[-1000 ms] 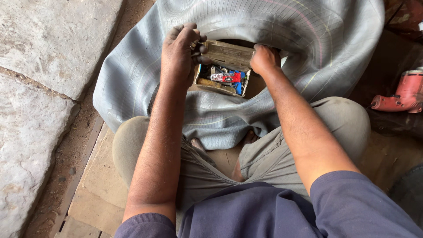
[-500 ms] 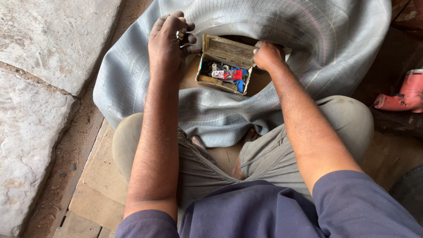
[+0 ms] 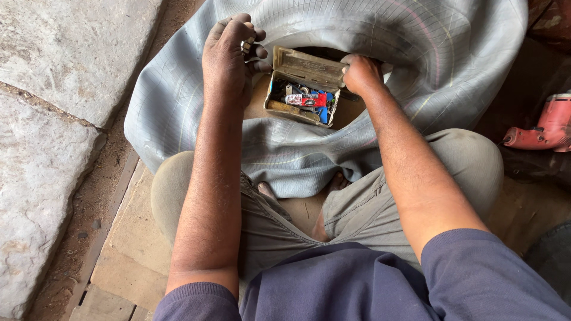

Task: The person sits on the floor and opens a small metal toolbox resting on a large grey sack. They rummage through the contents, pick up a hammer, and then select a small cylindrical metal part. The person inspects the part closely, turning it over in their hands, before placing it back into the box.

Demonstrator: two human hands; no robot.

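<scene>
A small open box of worn, tan-coloured material sits in the central hollow of a large, slack grey inner tube, which lies across the seated person's lap. The box's lid is tilted back toward the far side, and its tray holds a jumble of small items, among them a red-and-white packet, something blue and a yellowish stick. Compared with a second ago, the left hand has lifted away from the box's left edge and now hovers just beside it over the tube, its fingers curled around a small metallic piece pinched at the fingertips; what that piece is cannot be told. This suggests something has been taken out of the box. The right hand remains closed against the lid's right end, steadying it. Further out, a red power tool lies on the floor to the right, and pale stone slabs flank the left.
</scene>
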